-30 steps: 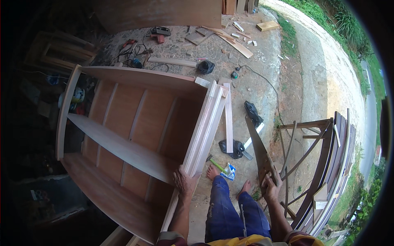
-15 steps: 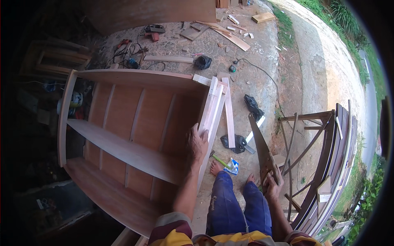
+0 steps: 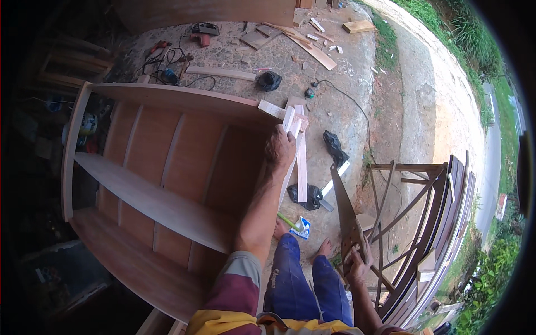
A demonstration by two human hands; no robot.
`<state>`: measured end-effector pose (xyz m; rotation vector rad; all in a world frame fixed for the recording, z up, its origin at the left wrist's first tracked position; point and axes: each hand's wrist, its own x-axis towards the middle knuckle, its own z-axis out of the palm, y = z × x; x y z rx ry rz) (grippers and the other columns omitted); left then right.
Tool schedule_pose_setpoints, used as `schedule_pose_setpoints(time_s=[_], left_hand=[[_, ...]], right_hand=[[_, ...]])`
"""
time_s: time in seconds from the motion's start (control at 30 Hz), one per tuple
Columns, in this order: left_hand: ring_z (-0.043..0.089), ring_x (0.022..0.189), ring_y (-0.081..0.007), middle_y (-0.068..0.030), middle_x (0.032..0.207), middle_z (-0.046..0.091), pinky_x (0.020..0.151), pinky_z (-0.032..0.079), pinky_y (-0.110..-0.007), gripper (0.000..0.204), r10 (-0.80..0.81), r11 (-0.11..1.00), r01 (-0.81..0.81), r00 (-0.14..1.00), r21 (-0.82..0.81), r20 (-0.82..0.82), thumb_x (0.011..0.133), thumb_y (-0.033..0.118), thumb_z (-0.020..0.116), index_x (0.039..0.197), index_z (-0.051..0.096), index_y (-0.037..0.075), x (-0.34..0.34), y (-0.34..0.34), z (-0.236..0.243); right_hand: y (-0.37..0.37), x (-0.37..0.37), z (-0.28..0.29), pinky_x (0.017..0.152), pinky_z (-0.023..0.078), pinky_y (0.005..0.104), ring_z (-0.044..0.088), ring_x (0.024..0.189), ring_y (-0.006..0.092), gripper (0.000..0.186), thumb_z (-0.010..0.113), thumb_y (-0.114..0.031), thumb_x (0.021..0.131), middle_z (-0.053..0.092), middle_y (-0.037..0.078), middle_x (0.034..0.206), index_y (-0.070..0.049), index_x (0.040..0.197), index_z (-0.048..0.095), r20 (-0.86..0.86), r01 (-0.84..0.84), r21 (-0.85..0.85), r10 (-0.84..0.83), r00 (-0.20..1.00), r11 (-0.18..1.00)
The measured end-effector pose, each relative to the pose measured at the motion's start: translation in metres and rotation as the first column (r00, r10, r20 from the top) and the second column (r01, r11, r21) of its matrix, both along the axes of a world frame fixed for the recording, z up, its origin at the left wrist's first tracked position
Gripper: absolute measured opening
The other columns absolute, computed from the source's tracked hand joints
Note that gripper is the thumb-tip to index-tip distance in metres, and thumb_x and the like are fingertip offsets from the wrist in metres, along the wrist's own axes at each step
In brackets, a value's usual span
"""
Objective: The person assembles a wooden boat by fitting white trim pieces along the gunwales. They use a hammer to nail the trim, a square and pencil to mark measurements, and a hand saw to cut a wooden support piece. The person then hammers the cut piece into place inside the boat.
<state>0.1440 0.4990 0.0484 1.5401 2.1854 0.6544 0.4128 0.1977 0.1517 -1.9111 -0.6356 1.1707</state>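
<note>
My left hand is closed round the far part of the pale wooden strips lying along the right edge of a large wooden cabinet frame. Its fingertips are partly hidden behind the wood. In my right hand is a hand saw, gripped by its wooden handle. The blade points up and away, apart from the cabinet and the strips. A long shelf board crosses the cabinet's inside.
Black plastic bags, a green-handled hammer and a blue-white packet lie on the ground near my feet. A wooden trestle bearing dark boards stands at right. Power tools, cords and offcuts litter the far floor.
My left hand has slid away from me along the strips to their far part. The saw stays in my right hand. The whole view has shifted slightly.
</note>
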Motion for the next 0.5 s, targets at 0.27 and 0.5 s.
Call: schedule_pose_setpoints(time_s=[0.27, 0.5], left_hand=[[0.067, 0.091, -0.0398, -0.0224, 0.102, 0.067, 0.076, 0.055, -0.049, 0.034, -0.073, 0.997, 0.072, 0.997, -0.026, -0.036, 0.097, 0.025, 0.052, 0.121, 0.052, 0.000, -0.003, 0.001, -0.003], [0.066, 0.094, -0.0423, -0.0255, 0.109, 0.066, 0.079, 0.053, -0.052, 0.049, -0.100, 0.995, 0.100, 0.995, 0.032, 0.029, 0.095, 0.022, 0.055, 0.137, 0.044, -0.002, -0.009, -0.001, -0.011]], right_hand=[[0.015, -0.009, -0.008, 0.047, 0.038, 0.0242, 0.047, 0.050, 0.0087, 0.063, 0.062, -0.010, 0.086, 0.054, 0.001, 0.063, 0.003, 0.146, 0.044, -0.071, -0.004, -0.007, 0.003, 0.997, 1.000], [0.022, -0.013, -0.006, 0.048, 0.039, 0.0252, 0.048, 0.051, 0.0097, 0.063, 0.062, -0.011, 0.088, 0.054, 0.002, 0.065, 0.004, 0.146, 0.043, -0.020, -0.073, 0.002, 0.073, 0.997, 0.997]])
